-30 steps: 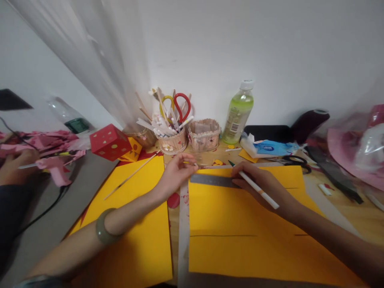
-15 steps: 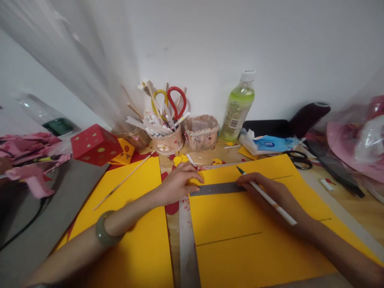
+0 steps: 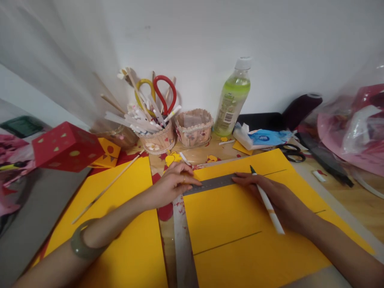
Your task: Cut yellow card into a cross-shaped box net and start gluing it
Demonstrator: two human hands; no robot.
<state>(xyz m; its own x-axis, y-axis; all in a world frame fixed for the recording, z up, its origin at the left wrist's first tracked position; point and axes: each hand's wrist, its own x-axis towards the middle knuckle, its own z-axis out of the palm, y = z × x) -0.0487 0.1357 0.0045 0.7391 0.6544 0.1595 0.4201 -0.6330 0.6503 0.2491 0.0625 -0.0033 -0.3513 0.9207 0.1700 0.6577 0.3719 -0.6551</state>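
Left hand [image 3: 172, 185] presses flat, fingers spread, on the ruler [image 3: 210, 184] lying across yellow sheet [image 3: 240, 224]. Right hand [image 3: 277, 196], grip pinching a pencil [image 3: 268, 205], rests at ruler's right end. One line drawn below ruler; line along ruler looks undrawn.

Lit softly and evenly, daylight seeming to be coming from the upper left through the sheer curtain [image 3: 60, 68]. Casting only faint shadows on the yellow paper [image 3: 240, 216]. Bending and stretching toward the edges, wide-angle style. Blurring slightly at the left and right margins; no harsh glare.
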